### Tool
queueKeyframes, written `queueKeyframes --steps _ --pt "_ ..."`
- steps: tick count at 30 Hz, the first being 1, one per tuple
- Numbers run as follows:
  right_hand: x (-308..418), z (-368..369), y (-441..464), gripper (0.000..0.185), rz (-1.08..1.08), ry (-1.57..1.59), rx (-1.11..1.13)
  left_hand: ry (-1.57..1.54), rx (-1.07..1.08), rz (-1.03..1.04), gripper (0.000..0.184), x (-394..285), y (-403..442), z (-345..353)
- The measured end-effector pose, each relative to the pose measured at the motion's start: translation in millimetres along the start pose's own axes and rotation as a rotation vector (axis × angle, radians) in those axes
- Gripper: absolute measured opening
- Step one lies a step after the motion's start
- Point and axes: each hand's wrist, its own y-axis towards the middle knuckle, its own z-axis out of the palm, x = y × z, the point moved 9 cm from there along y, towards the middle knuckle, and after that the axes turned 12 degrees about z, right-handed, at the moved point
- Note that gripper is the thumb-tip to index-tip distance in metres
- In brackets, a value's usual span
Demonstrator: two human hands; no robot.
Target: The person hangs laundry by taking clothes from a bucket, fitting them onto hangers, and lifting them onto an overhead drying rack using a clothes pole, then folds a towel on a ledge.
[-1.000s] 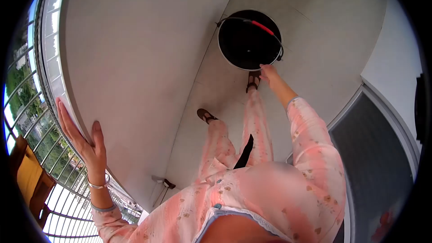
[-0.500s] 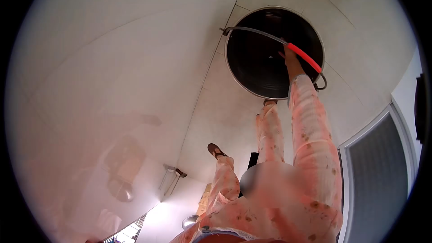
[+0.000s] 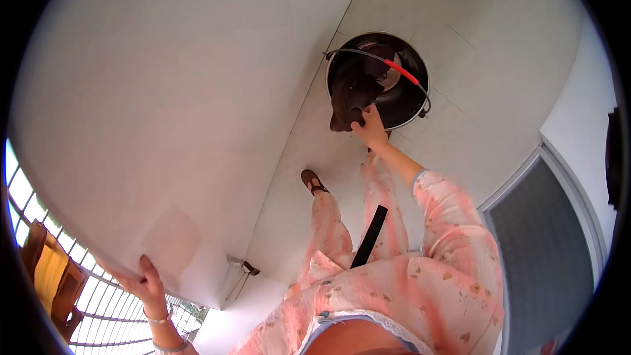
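A round dark metal bucket (image 3: 417, 102) stands on the floor, its bail handle with a red grip (image 3: 402, 72) arched across the opening. A dark brown cloth (image 3: 355, 89) lies partly in it and hangs over the near-left rim. At that rim my right hand (image 3: 371, 128) has its fingers closed on the lower edge of the cloth. My left hand (image 3: 150, 283), with a bracelet at the wrist, is at the lower left by the edge of a large white surface. Its thumb is apart from the fingers, and nothing shows in it.
A white wall-like surface (image 3: 184, 92) fills the left side. Past its edge are a barred window (image 3: 112, 315) and yellow-brown objects (image 3: 49, 269). A grey-panelled door (image 3: 545, 223) stands at the right. A small bracket-like object (image 3: 243, 266) is low by the wall, and tiles cover the floor.
My right hand has come up from inside the bucket, drawing the dark cloth toward the near rim. My left hand has come into view at the lower left. The bucket looks smaller and farther away.
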Motion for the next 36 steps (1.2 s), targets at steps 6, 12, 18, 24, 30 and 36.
queueKeyframes --steps 6,12,18,24,30,36 --pt "110 -70 -103 0.032 -0.301 0.032 -0.180 -0.058 -0.081 0.195 0.076 -56 45 -5" --pt "96 -121 -145 0.023 0.365 0.613 0.063 -0.077 -0.188 0.229 0.074 -62 29 -33" --pt "142 -176 -193 0.016 0.193 0.924 0.056 -0.144 -0.393 0.213 0.066 -60 11 -50" --pt "283 -250 -290 0.040 -0.059 1.163 0.171 -0.859 -0.370 0.143 0.042 -101 -17 21" --pt "359 -303 -384 0.051 -0.176 1.342 -0.050 -1.994 0.500 -0.678 0.069 -175 -10 246" --pt "372 -304 -393 0.052 -0.221 1.331 -0.121 -2.808 0.669 -0.452 0.076 -231 57 98"
